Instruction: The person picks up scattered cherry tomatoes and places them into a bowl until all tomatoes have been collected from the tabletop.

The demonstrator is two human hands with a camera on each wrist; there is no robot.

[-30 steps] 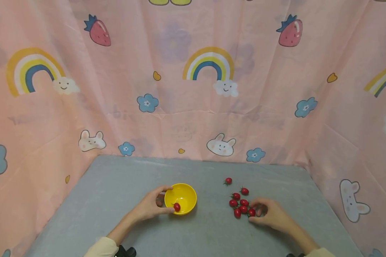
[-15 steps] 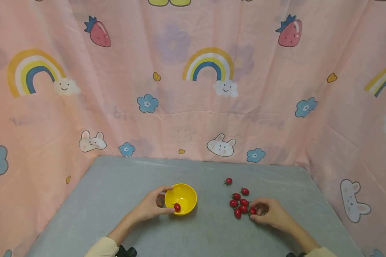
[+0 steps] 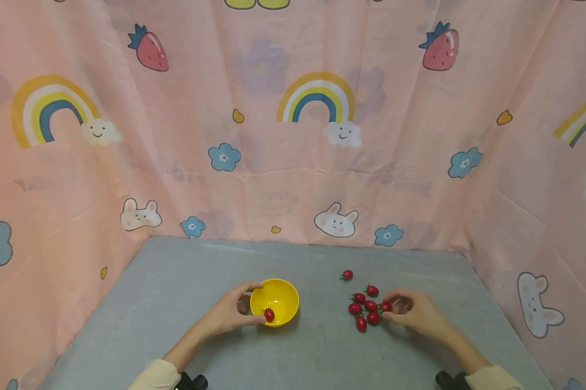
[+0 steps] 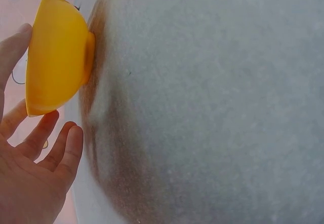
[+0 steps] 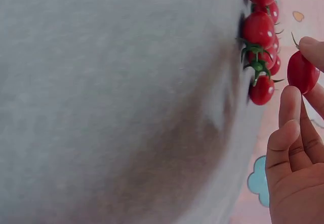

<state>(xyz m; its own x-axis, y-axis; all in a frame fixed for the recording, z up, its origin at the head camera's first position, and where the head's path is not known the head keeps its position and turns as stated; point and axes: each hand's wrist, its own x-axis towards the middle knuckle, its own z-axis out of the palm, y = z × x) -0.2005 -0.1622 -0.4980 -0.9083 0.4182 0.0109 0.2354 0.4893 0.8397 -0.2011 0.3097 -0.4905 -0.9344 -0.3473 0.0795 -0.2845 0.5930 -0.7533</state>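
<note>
My left hand grips the rim of a small yellow bowl from its left side, thumb at the near edge and fingers at the far edge. Inside the bowl lies one cherry tomato. In the left wrist view the bowl shows its smooth outer wall and foot close to the table. My right hand pinches a cherry tomato between thumb and fingertips, lifted off the table in the right wrist view. Just left of it lies a cluster of red cherry tomatoes with green stems.
A lone cherry tomato lies farther back than the cluster. The grey table is bordered by a pink patterned curtain behind and at both sides. Dark wrist straps show at both sleeves.
My right hand has picked up a cherry tomato from the cluster's near right and moved slightly up and away with it. A neighbouring tomato shifted a little. The left hand and bowl stay put.
</note>
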